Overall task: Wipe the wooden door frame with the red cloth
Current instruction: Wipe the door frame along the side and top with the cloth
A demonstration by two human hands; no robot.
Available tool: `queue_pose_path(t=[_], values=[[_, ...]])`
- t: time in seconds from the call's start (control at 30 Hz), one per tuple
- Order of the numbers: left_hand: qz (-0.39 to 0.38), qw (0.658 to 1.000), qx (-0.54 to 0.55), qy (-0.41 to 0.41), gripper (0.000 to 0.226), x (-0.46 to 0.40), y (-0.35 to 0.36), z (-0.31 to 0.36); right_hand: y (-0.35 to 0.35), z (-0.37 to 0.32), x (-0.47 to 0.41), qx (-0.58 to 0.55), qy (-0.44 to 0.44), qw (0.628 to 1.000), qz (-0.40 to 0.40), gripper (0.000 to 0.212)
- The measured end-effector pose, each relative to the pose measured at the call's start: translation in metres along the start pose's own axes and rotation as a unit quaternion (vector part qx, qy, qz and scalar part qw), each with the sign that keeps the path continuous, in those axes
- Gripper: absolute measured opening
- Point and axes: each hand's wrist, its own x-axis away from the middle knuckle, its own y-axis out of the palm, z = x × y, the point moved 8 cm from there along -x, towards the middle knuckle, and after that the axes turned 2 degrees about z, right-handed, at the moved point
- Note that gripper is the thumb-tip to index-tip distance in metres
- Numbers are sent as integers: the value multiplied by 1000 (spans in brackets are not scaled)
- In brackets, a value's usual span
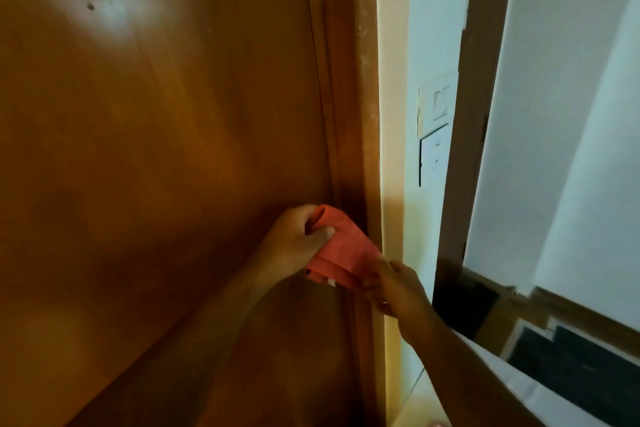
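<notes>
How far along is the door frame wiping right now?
Nothing looks finished: pale smudges show on the upper door frame. In hand: the left hand and right hand both grip the red cloth, bunched beside the frame's lower part. Left: wiping the frame, smudged top included.
</notes>
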Motion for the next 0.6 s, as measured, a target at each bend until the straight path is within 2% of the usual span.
queue_pose_path(t=[0.1,0.17,0.23,0.3,0.37,0.4,0.5,0.6], values=[[-61,995,-45,59,10,-2,2,24,31,13,14,-130,44,985,-100,52],[-70,994,-24,75,15,-1,2,36,45,2,20,-230,5,964,-130,62],[-58,994,30,87,21,-2,-1,46,42,-21,20,-326,-71,938,-92,66],[-44,992,71,99,22,-7,-6,57,26,-48,17,-330,-148,932,3,82],[-23,991,87,103,24,-14,-11,64,8,-77,12,-230,-191,947,121,99],[-8,991,88,102,25,-18,-15,65,0,-92,8,-169,-203,950,167,101],[55,991,76,91,20,-30,-28,63,-3,-132,-9,39,-223,950,217,89],[107,991,37,73,21,-33,-39,48,5,-148,-14,276,-239,893,263,85]])
